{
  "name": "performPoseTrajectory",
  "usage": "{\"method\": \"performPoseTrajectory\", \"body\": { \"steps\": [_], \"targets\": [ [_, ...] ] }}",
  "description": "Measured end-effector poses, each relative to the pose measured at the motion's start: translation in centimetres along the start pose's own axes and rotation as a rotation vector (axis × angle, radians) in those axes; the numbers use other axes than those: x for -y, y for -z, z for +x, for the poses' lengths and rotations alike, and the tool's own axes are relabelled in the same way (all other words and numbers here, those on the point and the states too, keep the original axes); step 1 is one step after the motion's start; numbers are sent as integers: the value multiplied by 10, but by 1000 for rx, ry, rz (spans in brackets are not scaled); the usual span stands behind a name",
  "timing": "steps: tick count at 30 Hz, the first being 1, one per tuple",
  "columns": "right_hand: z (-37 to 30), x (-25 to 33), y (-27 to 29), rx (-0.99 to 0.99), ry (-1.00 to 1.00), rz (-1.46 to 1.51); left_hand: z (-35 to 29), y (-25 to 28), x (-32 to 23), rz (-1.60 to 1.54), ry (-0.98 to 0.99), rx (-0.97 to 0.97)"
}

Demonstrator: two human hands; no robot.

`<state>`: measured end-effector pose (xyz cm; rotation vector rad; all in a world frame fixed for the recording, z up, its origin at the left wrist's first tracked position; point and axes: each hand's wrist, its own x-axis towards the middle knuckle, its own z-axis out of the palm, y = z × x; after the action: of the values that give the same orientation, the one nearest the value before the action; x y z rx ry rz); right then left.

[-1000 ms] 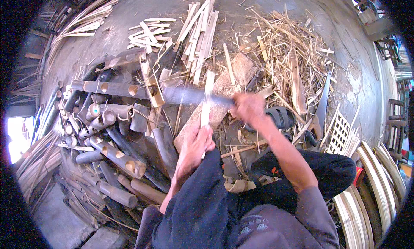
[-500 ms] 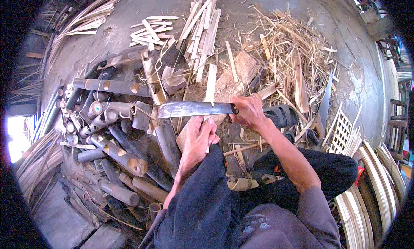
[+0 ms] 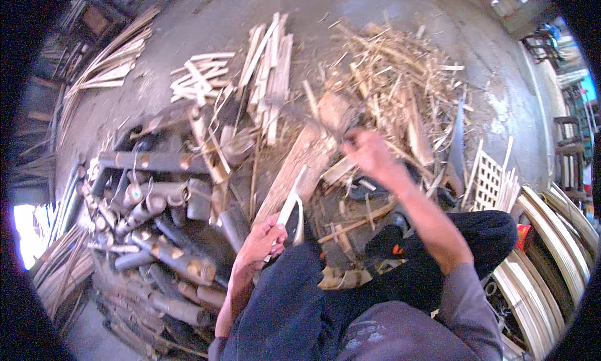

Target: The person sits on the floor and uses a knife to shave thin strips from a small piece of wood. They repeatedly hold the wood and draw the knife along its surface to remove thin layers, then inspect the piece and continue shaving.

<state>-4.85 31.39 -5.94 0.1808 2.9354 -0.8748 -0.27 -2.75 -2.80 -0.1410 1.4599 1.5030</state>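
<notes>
My left hand [image 3: 260, 241] is closed on a pale bamboo strip [image 3: 290, 204], which points up and away beside my raised knee. A thin peeled sliver [image 3: 300, 218] curls off the strip's right side. Ahead and to the right, my right hand [image 3: 370, 156] grips the handle of a machete [image 3: 313, 119]. Motion smears both the hand and the blade, which reaches left over the far part of a long wooden block [image 3: 294, 167]. The blade is apart from the strip. Beneath the strip, the block lies slantwise on the ground.
Dark bamboo tubes [image 3: 175, 251] are heaped at left. Split strips lie in a bundle [image 3: 270, 73] and a loose pile [image 3: 201, 78] farther out. A heap of shavings [image 3: 400, 73] spreads at far right, near a saw [image 3: 459, 132] and a woven lattice [image 3: 490, 179].
The machete has swung away from the strip, and its blade is now blurred. My left hand has drawn nearer and left with the strip. A curled sliver now shows; the view has shifted.
</notes>
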Motion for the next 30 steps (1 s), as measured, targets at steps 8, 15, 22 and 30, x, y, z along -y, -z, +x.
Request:
{"method": "performPoseTrajectory", "body": {
  "steps": [8,15,22,30],
  "targets": [
    [-24,66,-39,-113,51,273,48,-18,-15,-422,-369,-130],
    [-23,62,-49,139,-273,19,88,-40,-29,-173,-739,-595],
    [-38,56,-39,168,179,-189,66,-41,-31,-472,-375,-160],
    [29,-17,19,-70,-271,-127,-15,-54,-31,-272,-247,-128]
  ]
}}
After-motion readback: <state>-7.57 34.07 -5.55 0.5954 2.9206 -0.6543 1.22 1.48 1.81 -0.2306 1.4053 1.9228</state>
